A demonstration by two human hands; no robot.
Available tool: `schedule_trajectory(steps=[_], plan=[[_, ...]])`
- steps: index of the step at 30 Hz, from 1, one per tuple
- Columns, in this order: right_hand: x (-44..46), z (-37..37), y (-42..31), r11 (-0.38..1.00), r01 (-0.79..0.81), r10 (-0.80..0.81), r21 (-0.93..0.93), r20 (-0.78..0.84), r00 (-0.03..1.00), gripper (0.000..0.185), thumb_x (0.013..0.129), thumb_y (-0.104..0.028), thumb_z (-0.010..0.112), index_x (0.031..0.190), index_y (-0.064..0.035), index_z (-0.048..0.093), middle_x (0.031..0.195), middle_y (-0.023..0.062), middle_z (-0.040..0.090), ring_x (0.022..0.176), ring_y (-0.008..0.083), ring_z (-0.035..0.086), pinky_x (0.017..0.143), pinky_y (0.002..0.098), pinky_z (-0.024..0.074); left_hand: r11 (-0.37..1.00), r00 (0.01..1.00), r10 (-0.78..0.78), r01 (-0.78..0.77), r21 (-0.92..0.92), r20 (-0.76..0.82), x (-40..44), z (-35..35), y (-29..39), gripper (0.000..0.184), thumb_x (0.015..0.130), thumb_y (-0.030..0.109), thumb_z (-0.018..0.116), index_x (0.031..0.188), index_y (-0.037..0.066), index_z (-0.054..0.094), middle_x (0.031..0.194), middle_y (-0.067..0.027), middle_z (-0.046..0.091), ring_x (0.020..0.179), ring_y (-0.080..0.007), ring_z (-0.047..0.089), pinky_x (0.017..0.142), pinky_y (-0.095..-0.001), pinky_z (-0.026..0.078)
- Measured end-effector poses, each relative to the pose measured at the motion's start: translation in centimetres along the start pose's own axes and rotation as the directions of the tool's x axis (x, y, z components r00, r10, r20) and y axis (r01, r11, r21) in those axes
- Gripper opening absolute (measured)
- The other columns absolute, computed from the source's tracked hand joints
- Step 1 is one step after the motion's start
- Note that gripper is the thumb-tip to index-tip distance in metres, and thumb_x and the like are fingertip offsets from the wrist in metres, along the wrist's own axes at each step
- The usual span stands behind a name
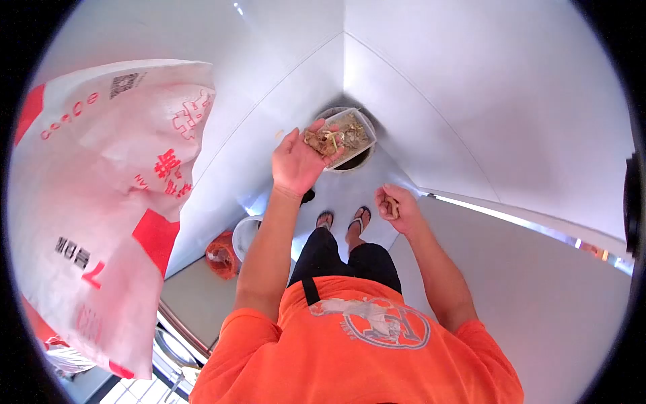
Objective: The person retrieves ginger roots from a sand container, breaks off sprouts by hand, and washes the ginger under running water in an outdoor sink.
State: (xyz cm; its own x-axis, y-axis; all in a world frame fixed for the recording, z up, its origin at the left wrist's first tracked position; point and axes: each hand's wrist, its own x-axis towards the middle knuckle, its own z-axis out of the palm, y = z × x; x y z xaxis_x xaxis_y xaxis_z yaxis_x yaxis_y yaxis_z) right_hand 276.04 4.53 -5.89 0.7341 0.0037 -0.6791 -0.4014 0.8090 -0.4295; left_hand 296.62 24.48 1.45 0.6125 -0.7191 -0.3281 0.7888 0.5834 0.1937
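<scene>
Cradling scraps on left grip, palm spread | tray just beyond | right grip curled, contents unclear

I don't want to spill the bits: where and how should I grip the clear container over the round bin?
Probably by the near rim of the clear container, pinched from the near right with the right hand, once it sets down the brown piece. That rim shows bare above the round bin, while the left hand overlaps the left side.
</scene>
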Motion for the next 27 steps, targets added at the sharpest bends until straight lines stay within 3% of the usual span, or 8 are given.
schedule_trajectory(steps=[7,13,19,23,27], plan=[[-6.8,-0.4,5.0,0.986,0.153,-0.143,0.060,-0.142,0.979,0.026,0.097,-0.027,0.059,0.092,-0.0013,0.064,0.073,0.0087,0.064,0.051,0.0143,0.056,0.040,0.0244,0.0346,0.997,0.994,-0.067,0.063,0.046,0.083,-2.7,2.3,0.1,0.051,0.104,0.032,0.030,0.137,-0.004,0.045,0.140,-0.0295,0.047,0.121,-0.0372,0.051,0.103,-0.0519,0.040],[-13.1,0.7,13.7,0.961,0.246,-0.215,0.129,-0.213,0.953,0.027,0.099,-0.028,0.057,0.094,-0.0032,0.066,0.076,0.0081,0.065,0.054,0.0145,0.058,0.045,0.0268,0.0409,0.971,0.979,-0.201,0.192,0.143,0.048,-5.7,1.5,0.7,0.046,0.104,0.031,0.031,0.127,-0.003,0.052,0.123,-0.0228,0.058,0.098,-0.0311,0.058,0.080,-0.0427,0.048],[-19.9,2.2,23.7,0.916,0.359,-0.279,0.178,-0.361,0.890,0.026,0.098,-0.027,0.058,0.095,-0.0022,0.064,0.075,0.0083,0.065,0.054,0.0141,0.057,0.044,0.0252,0.0403,0.919,0.911,-0.389,0.372,0.132,0.136,-10.2,2.1,0.0,0.043,0.102,0.033,0.035,0.118,-0.001,0.058,0.104,-0.0186,0.061,0.085,-0.0289,0.057,0.063,-0.0356,0.044],[-24.6,1.4,29.8,0.899,0.396,-0.272,0.185,-0.471,0.839,0.025,0.097,-0.026,0.058,0.094,-0.0019,0.063,0.074,0.0086,0.065,0.052,0.0138,0.056,0.043,0.0244,0.0394,0.869,0.853,-0.492,0.469,0.160,0.172,-13.6,3.6,-2.3,0.043,0.102,0.032,0.038,0.121,-0.002,0.056,0.111,-0.0221,0.062,0.088,-0.0321,0.060,0.068,-0.0383,0.052],[-29.1,0.9,36.5,0.900,0.404,-0.255,0.164,-0.554,0.792,0.024,0.097,-0.025,0.058,0.094,-0.0017,0.063,0.072,0.0085,0.064,0.049,0.0132,0.055,0.039,0.0239,0.0365,0.822,0.793,-0.568,0.540,0.178,0.219,-17.8,4.8,-5.0,0.043,0.103,0.029,0.037,0.124,-0.004,0.055,0.125,-0.0271,0.058,0.101,-0.0369,0.062,0.085,-0.0466,0.055]])
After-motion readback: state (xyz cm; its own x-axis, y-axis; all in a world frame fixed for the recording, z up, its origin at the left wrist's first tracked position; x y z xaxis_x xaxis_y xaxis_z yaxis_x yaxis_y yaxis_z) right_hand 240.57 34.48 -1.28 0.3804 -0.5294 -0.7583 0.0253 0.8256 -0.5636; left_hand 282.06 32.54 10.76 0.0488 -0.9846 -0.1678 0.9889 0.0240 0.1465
